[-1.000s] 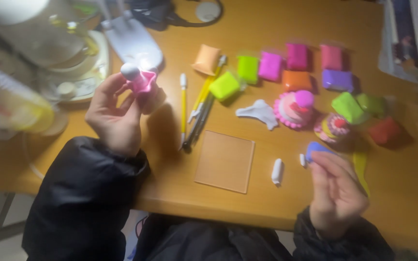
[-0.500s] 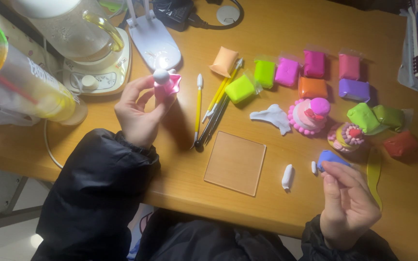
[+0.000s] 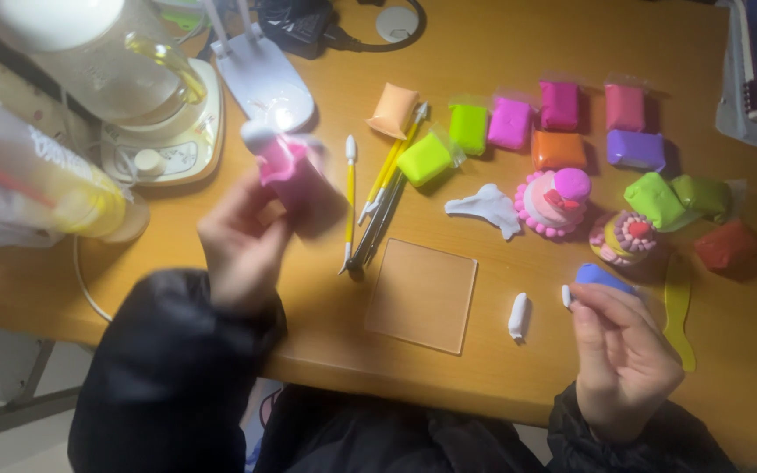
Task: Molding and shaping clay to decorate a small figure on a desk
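Left hand (image 3: 243, 241) keeps a clenched grip on a pink clay figure (image 3: 284, 162); right hand (image 3: 619, 355) pinches blue clay (image 3: 600, 276). Between them on the counter (image 3: 484, 385): modelling tools (image 3: 378, 206), clear square plate (image 3: 422, 295), white clay roll (image 3: 518, 316).

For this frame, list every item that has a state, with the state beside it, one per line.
left hand: raised, gripping a pink clay piece with a white tip
right hand: pinching a blue clay piece
clear square board: flat on the table, bare
white clay roll: lying loose by the board
pink clay cake: standing upright
sculpting tools: lying side by side
clay packets: wrapped, in rows
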